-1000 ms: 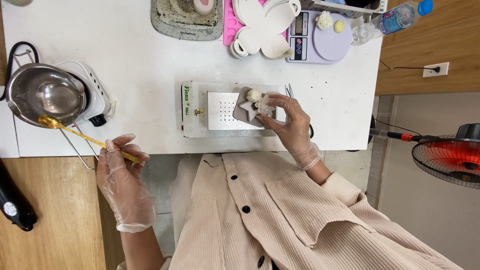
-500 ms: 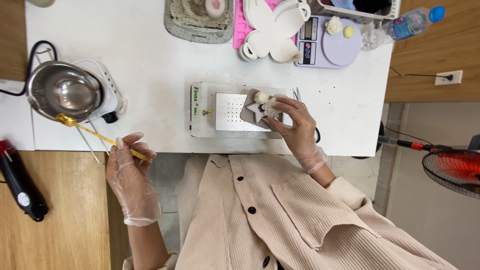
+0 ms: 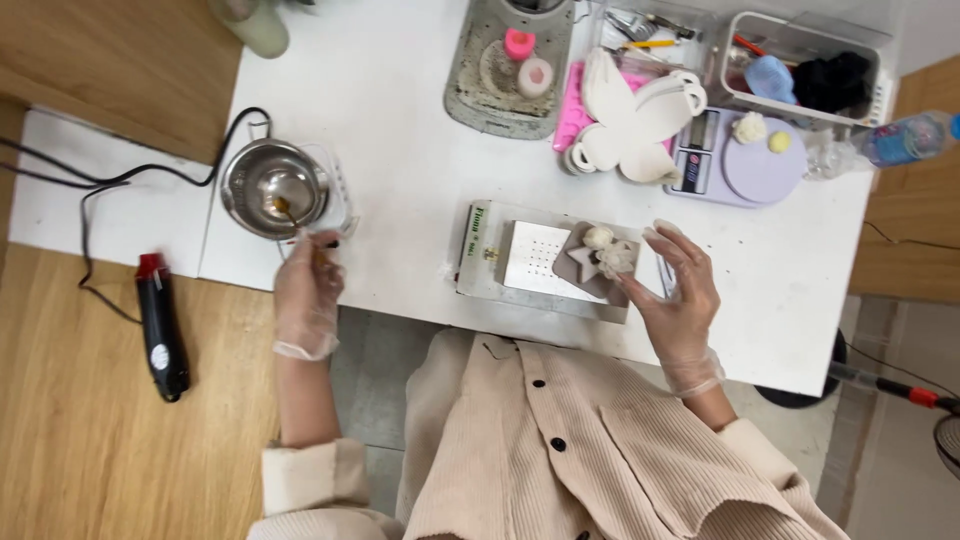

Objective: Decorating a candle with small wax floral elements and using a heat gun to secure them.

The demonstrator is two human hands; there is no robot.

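since the earlier frame the left hand (image 3: 308, 292) has carried its thin stick (image 3: 290, 218) from beyond the table edge up to the steel pot (image 3: 272, 186), so the tip now dips inside. in the head view the gloved left fingers are clamped on the stick. the right hand (image 3: 678, 290) rests with fingers spread and loose beside a grey star-shaped mould (image 3: 596, 264) on the metal plate (image 3: 530, 262), touching its edge
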